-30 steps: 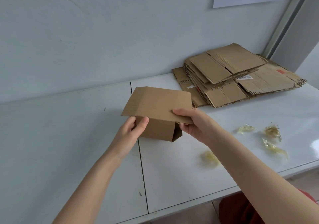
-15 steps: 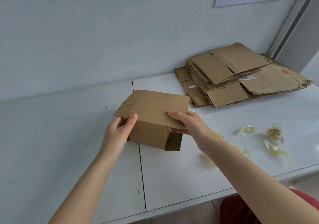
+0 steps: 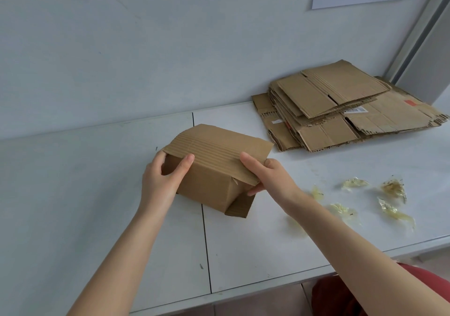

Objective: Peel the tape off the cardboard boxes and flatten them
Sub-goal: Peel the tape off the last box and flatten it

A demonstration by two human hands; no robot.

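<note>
1. Near the middle of the white table (image 3: 73, 194), just over the seam between its two panels, the small cardboard box (image 3: 209, 186) rests on its side, well apart from the stack of flattened boxes (image 3: 341, 111) at the back right.
2. Both hands are clamped on the box: the left hand (image 3: 162, 181) grips its left end, thumb on the near face and fingers curled round the far side under the loose flap (image 3: 219, 150); the right hand (image 3: 270, 179) pinches the right edge of that flap, thumb on top, fingers beneath.
3. Crumpled tape scraps (image 3: 392, 191) lie to the right on the table. No tape can be made out on the box's visible faces, and at least one flap hangs free.
4. Judged from this, peeling on this box looks done and the step in hand is the flattening.
5. The next move calls for pushing opposite corners so the walls fold into a parallelogram, then pressing it flat on the table. The open end flap (image 3: 239, 208) at the lower right could buckle under it if not straightened first.
6. Once flat, it belongs on the stack.
</note>
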